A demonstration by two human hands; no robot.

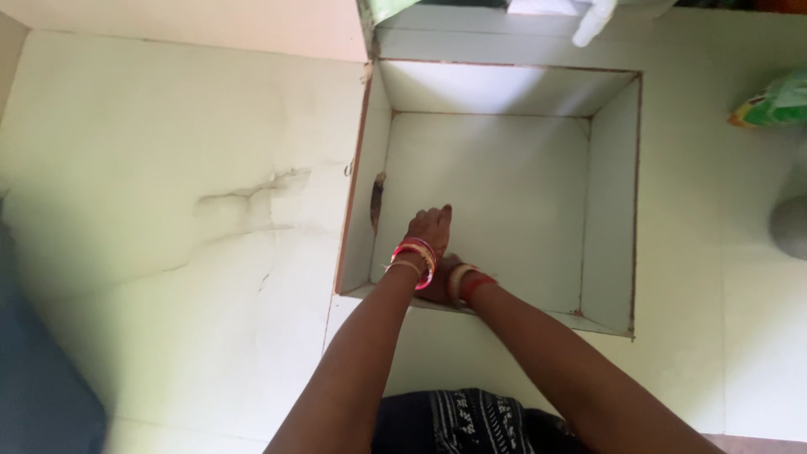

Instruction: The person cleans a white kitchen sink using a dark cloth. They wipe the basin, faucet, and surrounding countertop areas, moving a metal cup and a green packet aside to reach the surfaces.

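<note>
Niche (496, 193), a square white recess in the wall, is reached into by both hands and appears bare inside. Left hand (429, 231) is laid flat and released on its floor near the left wall; right hand (441, 282) is mostly hidden beneath it, so its state cannot be told. No object is seen held.

Square white wall recess (492, 88), shelf floor bare; both hands resting there, probably flat.
</note>
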